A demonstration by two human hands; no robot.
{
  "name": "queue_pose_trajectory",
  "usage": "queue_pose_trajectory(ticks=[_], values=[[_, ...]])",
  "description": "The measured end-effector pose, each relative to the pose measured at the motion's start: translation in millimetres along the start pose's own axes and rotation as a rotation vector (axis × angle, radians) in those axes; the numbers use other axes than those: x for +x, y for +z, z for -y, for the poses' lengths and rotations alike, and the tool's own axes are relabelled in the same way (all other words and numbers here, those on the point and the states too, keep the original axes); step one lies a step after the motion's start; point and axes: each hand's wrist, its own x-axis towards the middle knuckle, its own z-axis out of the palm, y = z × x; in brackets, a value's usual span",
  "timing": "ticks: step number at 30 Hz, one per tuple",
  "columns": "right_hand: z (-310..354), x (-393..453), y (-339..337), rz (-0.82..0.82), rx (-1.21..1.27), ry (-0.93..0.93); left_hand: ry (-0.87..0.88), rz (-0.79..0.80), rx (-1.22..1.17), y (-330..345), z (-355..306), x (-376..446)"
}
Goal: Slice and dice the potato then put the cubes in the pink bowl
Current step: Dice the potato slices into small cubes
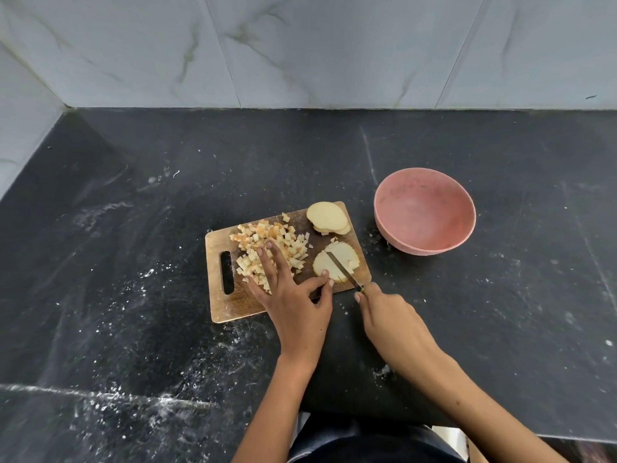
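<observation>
Your right hand (384, 310) grips the knife (344, 270) mid-cut on a potato slice (329, 264) your left hand (290, 292) pins with spread fingers, diced cubes (267, 243) heaped on the cutting board (233, 305), slices (327, 217) uncut, pink bowl (424, 215) empty.

Pale potato cubes (267, 248) lie heaped on the left of the wooden cutting board (233, 305); a stack of round slices (327, 217) sits at its far right corner; a partly cut slice (329, 265) lies flat nearer; the pink bowl (424, 215) stands upright, just right of the board.
</observation>
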Motion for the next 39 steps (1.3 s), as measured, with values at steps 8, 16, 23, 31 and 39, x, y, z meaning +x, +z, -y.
queue_pose_trajectory(ticks=[8, 16, 23, 31, 39], values=[[20.2, 16.4, 2.3, 0.030, -0.047, 0.001, -0.037, 0.010, -0.052, -4.1, 4.8, 4.0], [21.4, 22.8, 17.8, 0.068, -0.136, 0.054, 0.028, -0.007, 0.011, -4.3, -0.7, 7.3], [-5.9, 3.2, 22.8, 0.132, -0.156, 0.093, 0.045, -0.016, 0.023, -0.9, 0.7, 4.4], [-26.5, -20.9, 32.3, 0.073, -0.117, 0.047, 0.043, -0.015, 0.030, 0.2, 0.8, 4.0], [-10.1, -20.8, 10.8, -0.010, 0.042, -0.039, 0.015, -0.024, 0.042, -6.1, 5.8, 8.7]])
